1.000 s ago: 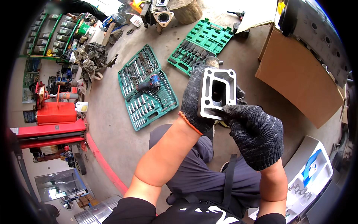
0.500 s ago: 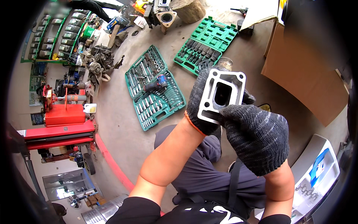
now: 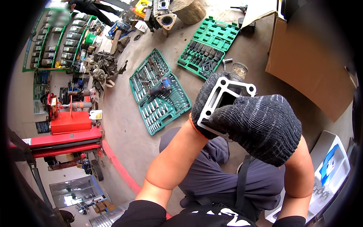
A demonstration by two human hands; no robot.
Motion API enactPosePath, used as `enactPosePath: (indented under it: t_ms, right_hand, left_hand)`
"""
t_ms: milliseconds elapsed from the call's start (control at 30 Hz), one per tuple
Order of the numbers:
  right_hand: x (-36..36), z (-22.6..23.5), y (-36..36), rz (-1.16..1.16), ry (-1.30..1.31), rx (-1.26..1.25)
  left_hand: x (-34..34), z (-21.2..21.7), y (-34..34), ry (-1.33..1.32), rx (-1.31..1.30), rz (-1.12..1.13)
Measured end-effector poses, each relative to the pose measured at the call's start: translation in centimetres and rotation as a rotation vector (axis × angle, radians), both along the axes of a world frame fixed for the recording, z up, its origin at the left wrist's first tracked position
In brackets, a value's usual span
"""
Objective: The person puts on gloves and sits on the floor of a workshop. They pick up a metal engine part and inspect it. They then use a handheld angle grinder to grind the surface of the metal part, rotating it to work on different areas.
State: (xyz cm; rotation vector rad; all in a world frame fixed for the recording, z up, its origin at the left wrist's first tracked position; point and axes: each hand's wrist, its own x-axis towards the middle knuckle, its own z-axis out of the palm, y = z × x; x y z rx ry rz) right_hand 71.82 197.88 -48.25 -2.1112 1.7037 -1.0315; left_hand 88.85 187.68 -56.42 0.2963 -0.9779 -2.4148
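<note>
Both hands, in dark knitted gloves, hold a square grey metal flange plate (image 3: 226, 99) up above the person's lap, over the concrete floor (image 3: 124, 125); the left hand (image 3: 206, 102) sits behind the plate, its fingers curled round the left edge and grasping it; the right hand (image 3: 261, 126) covers the plate's lower right part, fingers clenched over that edge, so both grip the same piece; the plate has a large rectangular opening in the middle and bolt holes at its corners. On the floor beyond the hands lies an open green socket set (image 3: 160, 90) with a cordless tool (image 3: 162, 86) resting on it; a second open green tool case (image 3: 208, 47) lies further out; a small jar (image 3: 239, 70) stands just beyond the plate; a cardboard box (image 3: 306, 56) stands at the right; a red machine (image 3: 68, 128) stands at the left edge of the floor.
</note>
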Motion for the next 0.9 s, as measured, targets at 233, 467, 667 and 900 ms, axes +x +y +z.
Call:
enactPosePath:
  t_ms: [233, 467, 667, 900]
  right_hand:
    - [-0.4, 0.5, 1.7, 0.012, -0.138, 0.109]
    - [2.5, 0.0, 4.6, 0.001, -0.742, 0.401]
    - [3.4, 0.6, 5.5, -0.058, -1.185, 0.627]
    - [5.1, -1.6, 6.3, -0.035, -0.959, 0.471]
  left_hand:
    - [0.1, 1.7, 0.4, 0.069, 0.383, -0.003]
    - [-0.1, 2.3, -0.6, 0.264, 0.449, 0.033]
    - [1.1, 3.0, -0.3, 0.238, 0.19, 0.11]
    - [2.7, 1.9, 1.5, 0.388, 0.206, 0.088]
